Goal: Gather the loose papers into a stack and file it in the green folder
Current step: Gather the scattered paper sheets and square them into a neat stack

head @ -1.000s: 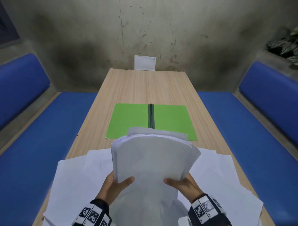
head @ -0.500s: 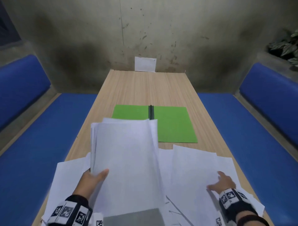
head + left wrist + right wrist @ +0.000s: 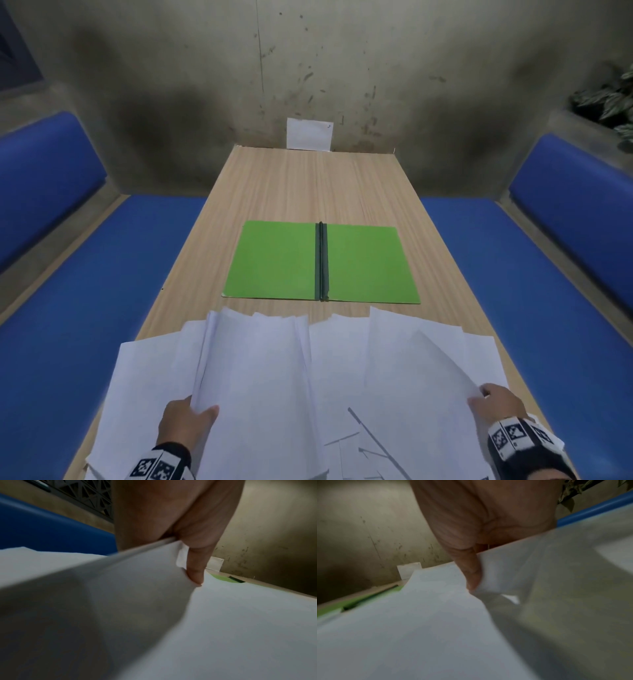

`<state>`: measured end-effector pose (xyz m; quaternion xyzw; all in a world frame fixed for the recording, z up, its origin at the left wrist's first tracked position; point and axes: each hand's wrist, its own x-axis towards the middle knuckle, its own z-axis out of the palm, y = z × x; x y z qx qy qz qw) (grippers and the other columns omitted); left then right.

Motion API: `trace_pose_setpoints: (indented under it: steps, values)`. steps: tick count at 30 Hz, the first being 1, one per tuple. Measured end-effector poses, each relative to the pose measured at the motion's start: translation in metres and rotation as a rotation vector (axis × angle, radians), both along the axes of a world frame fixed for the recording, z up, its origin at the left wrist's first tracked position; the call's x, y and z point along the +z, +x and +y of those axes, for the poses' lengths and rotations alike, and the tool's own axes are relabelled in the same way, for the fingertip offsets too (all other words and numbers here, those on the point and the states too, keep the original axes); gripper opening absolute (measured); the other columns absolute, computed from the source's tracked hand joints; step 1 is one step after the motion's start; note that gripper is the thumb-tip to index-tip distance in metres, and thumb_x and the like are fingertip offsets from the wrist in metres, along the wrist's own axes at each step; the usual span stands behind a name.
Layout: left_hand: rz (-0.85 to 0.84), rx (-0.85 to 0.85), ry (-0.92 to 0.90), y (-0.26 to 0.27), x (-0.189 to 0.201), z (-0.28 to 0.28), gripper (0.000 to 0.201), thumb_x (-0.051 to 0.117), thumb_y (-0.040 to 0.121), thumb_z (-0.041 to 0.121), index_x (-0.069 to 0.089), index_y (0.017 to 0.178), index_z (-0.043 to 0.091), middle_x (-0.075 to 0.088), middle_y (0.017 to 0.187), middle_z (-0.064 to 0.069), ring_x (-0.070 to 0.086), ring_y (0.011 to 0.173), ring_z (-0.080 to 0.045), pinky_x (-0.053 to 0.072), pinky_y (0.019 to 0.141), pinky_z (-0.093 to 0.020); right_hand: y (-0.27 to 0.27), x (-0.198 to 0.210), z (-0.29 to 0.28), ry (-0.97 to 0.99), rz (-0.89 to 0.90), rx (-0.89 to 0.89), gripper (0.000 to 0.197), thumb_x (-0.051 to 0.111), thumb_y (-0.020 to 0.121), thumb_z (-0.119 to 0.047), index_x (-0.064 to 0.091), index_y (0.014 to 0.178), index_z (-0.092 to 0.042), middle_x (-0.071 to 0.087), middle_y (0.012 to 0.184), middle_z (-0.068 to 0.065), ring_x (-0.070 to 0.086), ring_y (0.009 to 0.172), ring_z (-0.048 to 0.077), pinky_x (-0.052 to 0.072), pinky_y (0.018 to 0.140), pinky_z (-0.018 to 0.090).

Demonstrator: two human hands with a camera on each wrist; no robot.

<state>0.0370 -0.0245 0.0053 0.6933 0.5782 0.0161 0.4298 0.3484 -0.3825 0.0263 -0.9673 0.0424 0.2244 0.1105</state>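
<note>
Pinching a sheaf of papers (image 3: pixel 260 377) at its near left edge with the left grip (image 3: pixel 186 423), thumb (image 3: pixel 195 566) pressed on top, other fingers hidden beneath. Lowered since a second ago, when held upright between both grips; now slanting low over the scattered sheets, carried by the left alone.

Off to the right of that, clamped with the right grip (image 3: pixel 493 401) on the near corner of a single loose sheet (image 3: pixel 421 370), thumb (image 3: pixel 472 572) above, corner curled up off the pile. Half a second back, only reaching flat toward that sheet; now caught and lifting. Judged from this: gathering under way, not done. Next, probably bringing this sheet across onto the sheaf.

Under and around both grips, more loose papers (image 3: pixel 144 377) fanned over the near end of the counter (image 3: pixel 308 185). Worth watching for thin sheets slipping or creasing when dragged one-handed.

Beyond both grips, just past the far edges of the papers and not touching them: the green folder (image 3: pixel 274 260), lying open and flat, dark spine (image 3: pixel 321 260) down the middle, nothing filed in it yet.

Farther still, a white card (image 3: pixel 309 134) propped against the wall at the counter's far end. Blue benches (image 3: pixel 68 308) flanking either side.
</note>
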Motion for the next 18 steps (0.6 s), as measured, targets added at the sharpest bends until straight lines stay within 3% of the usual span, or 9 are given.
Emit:
trace_pose_setpoints:
  steps: [2, 3, 5, 7, 9, 11, 13, 16, 18]
  values:
    - [-0.02, 0.018, 0.021, 0.001, 0.0, 0.0, 0.014, 0.067, 0.076, 0.01, 0.067, 0.083, -0.003, 0.067, 0.086, -0.02, 0.06, 0.076, -0.033, 0.048, 0.071, -0.033, 0.005, 0.008, 0.003, 0.079, -0.003, -0.008, 0.012, 0.05, 0.083, -0.012, 0.059, 0.08, -0.005, 0.058, 0.073, 0.01, 0.057, 0.075, 0.028, 0.039, 0.059, 0.025]
    - [-0.033, 0.025, 0.015, 0.002, 0.0, 0.0, 0.017, 0.067, 0.077, 0.008, 0.067, 0.087, -0.006, 0.065, 0.084, -0.018, 0.059, 0.075, -0.032, 0.046, 0.07, -0.032, 0.007, 0.012, 0.004, 0.11, 0.015, -0.02, 0.014, 0.05, 0.085, -0.012, 0.061, 0.089, -0.003, 0.062, 0.083, 0.014, 0.059, 0.084, 0.031, 0.042, 0.064, 0.027]
    - [-0.038, 0.028, -0.017, 0.003, 0.001, -0.001, 0.026, 0.065, 0.08, 0.008, 0.064, 0.1, -0.01, 0.062, 0.087, -0.017, 0.055, 0.077, -0.029, 0.041, 0.07, -0.03, 0.01, 0.013, 0.006, 0.143, 0.055, -0.085, 0.037, 0.051, 0.089, -0.018, 0.055, 0.122, -0.002, 0.057, 0.125, 0.019, 0.052, 0.117, 0.034, 0.045, 0.094, 0.037]
    - [-0.043, 0.016, -0.046, 0.004, 0.003, -0.004, 0.032, 0.063, 0.083, 0.011, 0.061, 0.108, -0.008, 0.065, 0.099, -0.021, 0.053, 0.08, -0.028, 0.039, 0.071, -0.029, 0.006, 0.01, 0.011, 0.164, 0.101, -0.129, 0.052, 0.052, 0.09, -0.021, 0.04, 0.137, 0.001, 0.043, 0.143, 0.017, 0.042, 0.13, 0.033, 0.035, 0.109, 0.038]
    - [-0.046, 0.01, -0.056, 0.003, 0.003, -0.006, 0.034, 0.063, 0.084, 0.013, 0.059, 0.112, -0.006, 0.066, 0.109, -0.024, 0.053, 0.083, -0.027, 0.039, 0.073, -0.03, 0.001, 0.006, 0.017, 0.191, 0.119, -0.163, 0.046, 0.055, 0.088, -0.016, 0.047, 0.129, 0.005, 0.054, 0.13, 0.019, 0.052, 0.115, 0.033, 0.042, 0.1, 0.037]
    - [-0.043, 0.0, -0.054, 0.001, 0.004, -0.008, 0.035, 0.063, 0.083, 0.014, 0.06, 0.112, -0.006, 0.066, 0.11, -0.025, 0.053, 0.083, -0.026, 0.039, 0.074, -0.03, -0.004, -0.002, 0.021, 0.235, 0.097, -0.203, 0.033, 0.057, 0.082, -0.008, 0.056, 0.112, 0.006, 0.062, 0.098, 0.019, 0.058, 0.091, 0.032, 0.049, 0.078, 0.035]
    - [-0.035, -0.007, -0.065, 0.002, 0.006, -0.01, 0.036, 0.064, 0.083, 0.015, 0.06, 0.112, -0.005, 0.066, 0.108, -0.023, 0.053, 0.083, -0.026, 0.039, 0.073, -0.03, -0.011, -0.006, 0.024, 0.311, 0.072, -0.256, 0.018, 0.057, 0.078, -0.003, 0.055, 0.094, 0.005, 0.055, 0.074, 0.014, 0.055, 0.072, 0.028, 0.039, 0.059, 0.028]
    - [-0.052, -0.006, -0.103, 0.004, 0.01, -0.011, 0.035, 0.065, 0.083, 0.014, 0.059, 0.111, -0.006, 0.062, 0.097, -0.018, 0.055, 0.084, -0.028, 0.039, 0.073, -0.03, -0.016, -0.011, 0.027, 0.44, 0.05, -0.35, 0.012, 0.061, 0.072, -0.006, 0.05, 0.076, -0.006, 0.046, 0.069, 0.01, 0.043, 0.063, 0.024, 0.034, 0.06, 0.027]
    - [-0.074, -0.016, -0.116, 0.006, 0.014, -0.013, 0.035, 0.064, 0.083, 0.012, 0.058, 0.112, -0.006, 0.06, 0.093, -0.017, 0.056, 0.084, -0.029, 0.04, 0.074, -0.031, -0.02, -0.008, 0.031, 0.468, 0.086, -0.362, 0.018, 0.065, 0.073, -0.008, 0.059, 0.089, -0.001, 0.056, 0.077, 0.012, 0.052, 0.075, 0.029, 0.042, 0.073, 0.03]
